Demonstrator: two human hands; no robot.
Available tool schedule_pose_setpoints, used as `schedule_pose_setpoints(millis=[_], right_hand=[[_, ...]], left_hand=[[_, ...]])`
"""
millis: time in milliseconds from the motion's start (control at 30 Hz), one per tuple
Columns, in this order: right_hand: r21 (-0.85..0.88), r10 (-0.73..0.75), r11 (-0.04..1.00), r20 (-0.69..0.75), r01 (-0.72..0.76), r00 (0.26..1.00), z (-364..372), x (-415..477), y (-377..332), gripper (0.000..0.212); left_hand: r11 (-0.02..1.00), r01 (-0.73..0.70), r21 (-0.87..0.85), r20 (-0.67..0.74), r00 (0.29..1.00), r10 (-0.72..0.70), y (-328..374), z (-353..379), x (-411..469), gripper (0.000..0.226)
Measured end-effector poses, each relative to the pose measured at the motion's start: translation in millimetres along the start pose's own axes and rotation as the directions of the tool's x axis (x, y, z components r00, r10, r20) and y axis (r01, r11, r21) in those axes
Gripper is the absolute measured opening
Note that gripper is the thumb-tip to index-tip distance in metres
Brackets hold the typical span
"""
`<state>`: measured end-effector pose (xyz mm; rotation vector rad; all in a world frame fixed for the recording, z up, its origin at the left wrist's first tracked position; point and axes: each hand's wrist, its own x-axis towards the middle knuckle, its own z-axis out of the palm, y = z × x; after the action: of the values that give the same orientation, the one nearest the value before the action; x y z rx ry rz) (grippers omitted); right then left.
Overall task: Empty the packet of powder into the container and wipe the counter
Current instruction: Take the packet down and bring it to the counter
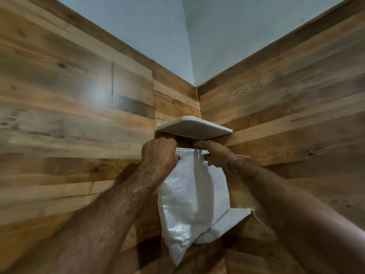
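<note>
A white plastic packet of powder [189, 196] hangs upright in front of me, full and bulging in its lower half. My left hand [159, 155] pinches the packet's top edge at its left corner. On the right, my right hand [212, 155] grips the same top edge, with a thin band around its wrist. Both hands hold the packet up in a corner of wood-panelled walls, just under a white corner shelf [193, 128]. No container or counter shows in this view.
A second white corner shelf [229, 224] juts out lower down, partly behind the packet. Wood-look panels [69, 115] cover both walls, with pale painted wall [177, 36] above them.
</note>
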<state>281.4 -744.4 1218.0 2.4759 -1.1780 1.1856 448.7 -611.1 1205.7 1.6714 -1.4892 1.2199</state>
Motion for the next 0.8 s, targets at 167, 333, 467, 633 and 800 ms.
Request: schedule_pose_setpoints(millis=[167,333,467,633,800], right_hand=[[0.095,0.066,0.993,0.035,-0.069,0.997,13,20,6,0.025],[0.032,0.083,0.996,-0.17,-0.079,0.982,4,5,7,0.005],[0.103,0.112,0.991,-0.277,-0.087,0.954,-34,-22,8,0.011],[0.052,0.116,0.993,-0.333,-0.104,0.936,-91,-77,13,0.012],[-0.067,0.184,0.975,-0.284,-0.211,0.941,-144,-178,37,0.016]], left_hand=[[0.979,0.023,-0.201,-0.087,0.995,-0.042,-12,14,2,0.032],[0.931,0.05,-0.361,-0.1,0.991,-0.092,-16,13,2,0.034],[0.916,-0.02,-0.4,-0.228,0.971,-0.078,-6,-6,5,0.033],[0.881,-0.065,-0.469,-0.258,0.964,-0.066,24,-44,-4,0.035],[0.799,-0.094,-0.594,-0.179,0.984,-0.018,95,-80,-57,0.035]])
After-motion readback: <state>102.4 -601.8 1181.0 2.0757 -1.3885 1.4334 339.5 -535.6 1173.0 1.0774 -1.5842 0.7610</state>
